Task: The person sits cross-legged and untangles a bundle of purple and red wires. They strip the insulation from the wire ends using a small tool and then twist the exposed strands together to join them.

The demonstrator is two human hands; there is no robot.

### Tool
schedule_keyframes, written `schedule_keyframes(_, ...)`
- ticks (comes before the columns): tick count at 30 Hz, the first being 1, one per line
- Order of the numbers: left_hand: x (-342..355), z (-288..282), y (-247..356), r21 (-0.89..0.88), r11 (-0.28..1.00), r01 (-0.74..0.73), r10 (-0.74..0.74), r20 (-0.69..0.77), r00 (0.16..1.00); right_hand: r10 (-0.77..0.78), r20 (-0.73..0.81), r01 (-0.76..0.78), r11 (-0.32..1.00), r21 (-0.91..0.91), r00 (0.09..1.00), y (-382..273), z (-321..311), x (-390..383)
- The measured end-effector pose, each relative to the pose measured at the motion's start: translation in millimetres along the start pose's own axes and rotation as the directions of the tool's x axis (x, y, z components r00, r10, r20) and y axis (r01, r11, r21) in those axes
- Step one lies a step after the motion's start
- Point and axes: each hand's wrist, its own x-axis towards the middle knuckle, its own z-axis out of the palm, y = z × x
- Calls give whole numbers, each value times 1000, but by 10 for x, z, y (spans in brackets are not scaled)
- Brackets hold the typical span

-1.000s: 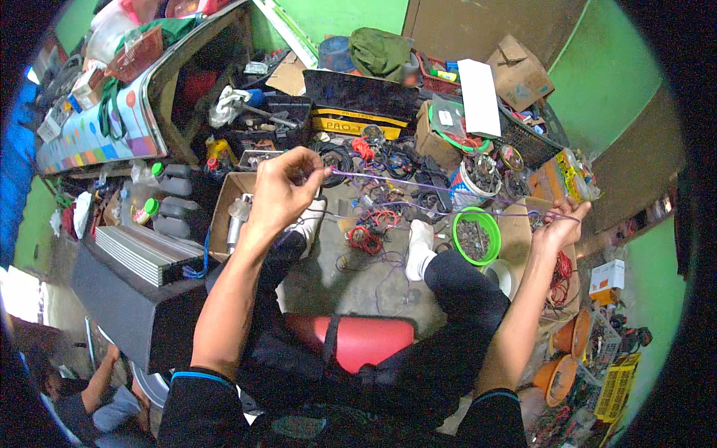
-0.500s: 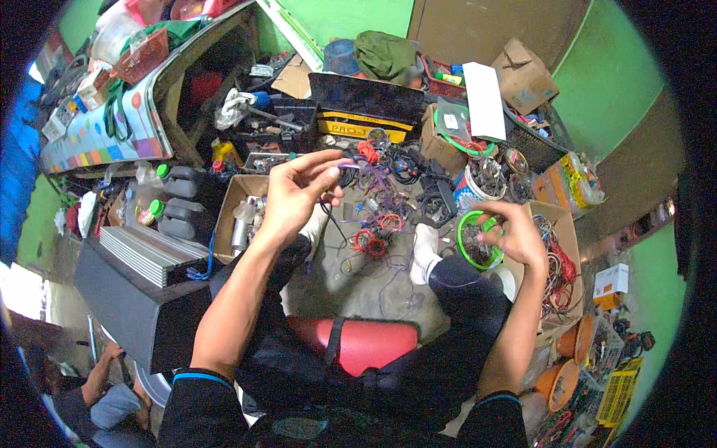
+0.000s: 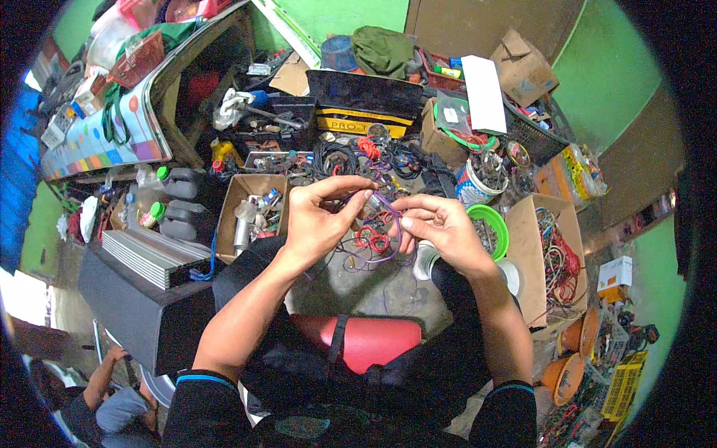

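Note:
In front of me, my left hand [image 3: 323, 216] pinches a thin purple wire [image 3: 396, 211] between thumb and forefinger. The wire bows in a loop toward my right hand [image 3: 442, 230], whose thumb and fingers are closed on it. Loose purple strands dangle below both hands toward the floor. Beneath the loop, red wire coils [image 3: 371, 239] lie on the floor, partly hidden by my fingers. A bundled black cable [image 3: 334, 159] rests just beyond my left hand.
A green-rimmed bucket [image 3: 499, 233] and a cardboard box of wires [image 3: 544, 280] stand at the right. On the left are a carton of metal parts [image 3: 258, 196] and a black speaker-like box [image 3: 142, 299]. Another person [image 3: 112, 403] sits at lower left.
My right hand has come in from the right, beside my left hand, and now grips the purple wire. The left hand has moved slightly right and nearer, still holding the wire.

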Motion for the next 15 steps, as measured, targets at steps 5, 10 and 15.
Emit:
schedule_keyframes(5, 12, -14, -84, 245, 958, -152, 179, -92, 980, -263, -345, 26, 826, -563, 901, 50, -96, -33)
schedule_keyframes(10, -10, 18, -136, 352, 887, -299, 358, -115, 927, -73, -237, 30, 983, -179, 969, -84, 51, -82)
schedule_keyframes(15, -59, 80, -96, 201, 946, -255, 275, -82, 958, 14, -218, -55, 981, -186, 976, 98, 148, -20)
